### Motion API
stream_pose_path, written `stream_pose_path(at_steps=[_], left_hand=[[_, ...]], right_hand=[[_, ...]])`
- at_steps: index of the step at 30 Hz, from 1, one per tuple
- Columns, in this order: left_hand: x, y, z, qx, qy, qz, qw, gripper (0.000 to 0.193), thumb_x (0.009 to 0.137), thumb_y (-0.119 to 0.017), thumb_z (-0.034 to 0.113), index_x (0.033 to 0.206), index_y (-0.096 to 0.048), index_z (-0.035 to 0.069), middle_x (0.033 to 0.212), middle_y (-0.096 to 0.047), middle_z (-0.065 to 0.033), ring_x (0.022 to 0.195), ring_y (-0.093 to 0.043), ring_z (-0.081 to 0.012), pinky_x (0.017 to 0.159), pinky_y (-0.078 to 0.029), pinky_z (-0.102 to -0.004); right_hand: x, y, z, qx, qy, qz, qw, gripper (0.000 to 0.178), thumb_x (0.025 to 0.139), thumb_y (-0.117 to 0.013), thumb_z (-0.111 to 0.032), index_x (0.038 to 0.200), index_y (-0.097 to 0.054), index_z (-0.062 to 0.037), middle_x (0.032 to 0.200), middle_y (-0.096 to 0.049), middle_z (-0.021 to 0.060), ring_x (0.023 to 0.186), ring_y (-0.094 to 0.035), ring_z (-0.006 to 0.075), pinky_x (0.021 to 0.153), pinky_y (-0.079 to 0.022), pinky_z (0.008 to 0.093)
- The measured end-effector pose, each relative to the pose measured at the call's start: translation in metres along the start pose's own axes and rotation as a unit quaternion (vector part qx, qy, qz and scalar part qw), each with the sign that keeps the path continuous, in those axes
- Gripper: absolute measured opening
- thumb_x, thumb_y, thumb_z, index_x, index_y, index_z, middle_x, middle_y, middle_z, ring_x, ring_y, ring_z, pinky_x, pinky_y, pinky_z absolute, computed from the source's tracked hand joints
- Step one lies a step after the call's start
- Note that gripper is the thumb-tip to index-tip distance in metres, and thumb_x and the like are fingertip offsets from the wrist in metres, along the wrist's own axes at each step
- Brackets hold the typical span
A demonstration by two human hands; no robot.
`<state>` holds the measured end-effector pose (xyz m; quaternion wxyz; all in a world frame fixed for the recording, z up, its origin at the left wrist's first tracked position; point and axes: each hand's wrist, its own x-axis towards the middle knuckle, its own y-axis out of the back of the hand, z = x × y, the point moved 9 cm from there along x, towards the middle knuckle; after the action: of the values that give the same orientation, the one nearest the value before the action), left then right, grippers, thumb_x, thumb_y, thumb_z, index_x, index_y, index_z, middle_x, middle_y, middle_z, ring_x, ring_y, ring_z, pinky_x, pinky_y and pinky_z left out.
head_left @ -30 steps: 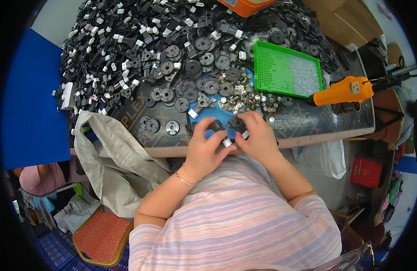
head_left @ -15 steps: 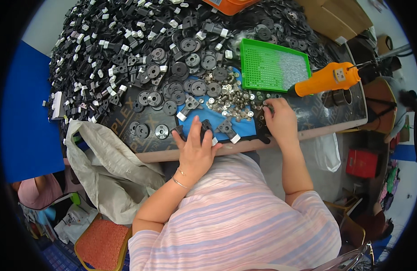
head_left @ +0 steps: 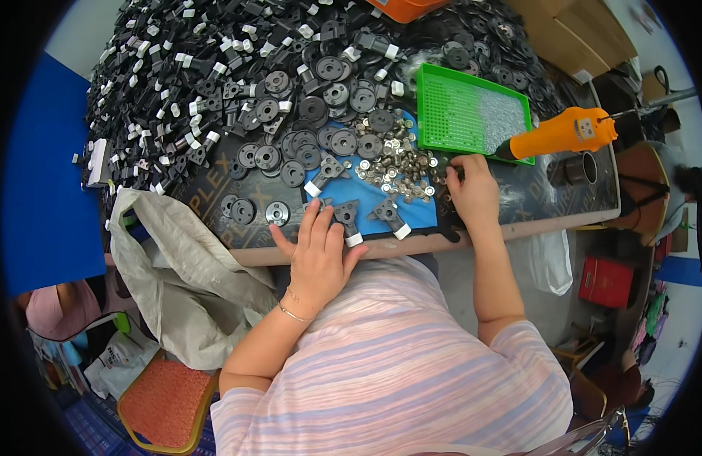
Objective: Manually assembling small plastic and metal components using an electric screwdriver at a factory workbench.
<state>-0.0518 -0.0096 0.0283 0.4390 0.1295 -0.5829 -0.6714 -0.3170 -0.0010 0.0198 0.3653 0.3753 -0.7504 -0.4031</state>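
My left hand point(head_left: 317, 251) lies at the table's front edge with its fingers stretched out, fingertips over a dark part that they mostly hide. Just right of it on the blue mat point(head_left: 419, 216) sits a black three-armed plastic part with a white tip point(head_left: 346, 218). Two similar parts lie close by, a right one point(head_left: 389, 216) and a farther one point(head_left: 327, 173). My right hand point(head_left: 474, 190) is at the mat's right edge, thumb and fingertips drawn together beside a pile of small round metal pieces point(head_left: 400, 166). Whatever is between those fingertips is too small to make out.
A green basket point(head_left: 451, 106) of small silvery pieces stands behind my right hand, with an orange power screwdriver point(head_left: 564, 133) leaning at its corner. Black discs point(head_left: 267, 157) and a large heap of white-tipped black parts point(head_left: 176, 99) cover the far left. A metal cup point(head_left: 575, 169) lies right.
My left hand has drawn back and left, uncovering the black part beside it. My right hand stays by the metal pieces, its fingers curled in a little more. The whole view has shifted slightly.
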Motion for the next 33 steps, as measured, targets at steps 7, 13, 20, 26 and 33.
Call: stream_pose_path(at_steps=[7,13,20,26,33], left_hand=[[0.017,-0.006,0.001,-0.038,-0.014,-0.010,0.999,0.047,0.078,-0.070,0.039,0.108,-0.052,0.007,0.118,-0.053,-0.0095,0.122,-0.045,-0.0288,0.105,0.004,-0.0625],[0.017,-0.008,-0.004,-0.026,-0.003,-0.007,1.000,0.057,0.076,-0.069,0.048,0.112,-0.052,0.008,0.121,-0.052,-0.0094,0.125,-0.042,-0.0284,0.105,0.004,-0.0615],[0.017,-0.007,-0.007,-0.023,-0.002,0.002,1.000,0.061,0.074,-0.068,0.052,0.112,-0.054,0.007,0.125,-0.050,-0.0116,0.126,-0.041,-0.0282,0.104,0.002,-0.0640],[0.015,-0.007,-0.007,-0.031,-0.010,0.020,0.999,0.059,0.075,-0.068,0.052,0.110,-0.055,0.007,0.126,-0.050,-0.0110,0.125,-0.042,-0.0276,0.105,0.001,-0.0632],[0.013,-0.006,-0.011,-0.047,-0.005,0.027,0.999,0.054,0.075,-0.069,0.050,0.108,-0.056,0.009,0.126,-0.050,-0.0099,0.126,-0.040,-0.0277,0.106,0.001,-0.0591]], right_hand=[[0.000,0.000,0.000,0.015,-0.001,-0.007,1.000,0.011,0.080,-0.065,-0.015,0.088,-0.063,-0.0078,0.091,-0.061,0.0096,0.073,-0.062,0.0330,0.063,-0.050,0.0415],[-0.001,0.002,0.000,0.014,-0.004,0.005,1.000,0.010,0.080,-0.065,-0.015,0.087,-0.064,-0.0079,0.089,-0.061,0.0091,0.074,-0.062,0.0326,0.064,-0.050,0.0416],[-0.006,0.004,-0.035,0.212,0.036,-0.097,0.972,0.006,0.082,-0.065,-0.008,0.087,-0.066,-0.0043,0.080,-0.059,0.0061,0.062,-0.057,0.0150,0.056,-0.044,0.0268],[-0.028,-0.032,-0.082,0.312,0.060,-0.308,0.897,0.010,0.075,-0.071,-0.010,0.083,-0.069,-0.0038,0.077,-0.058,0.0038,0.060,-0.052,0.0106,0.054,-0.042,0.0244],[-0.026,-0.037,-0.076,0.280,0.018,-0.282,0.918,0.016,0.071,-0.072,-0.013,0.084,-0.068,-0.0044,0.079,-0.058,0.0055,0.059,-0.054,0.0132,0.056,-0.045,0.0266]])
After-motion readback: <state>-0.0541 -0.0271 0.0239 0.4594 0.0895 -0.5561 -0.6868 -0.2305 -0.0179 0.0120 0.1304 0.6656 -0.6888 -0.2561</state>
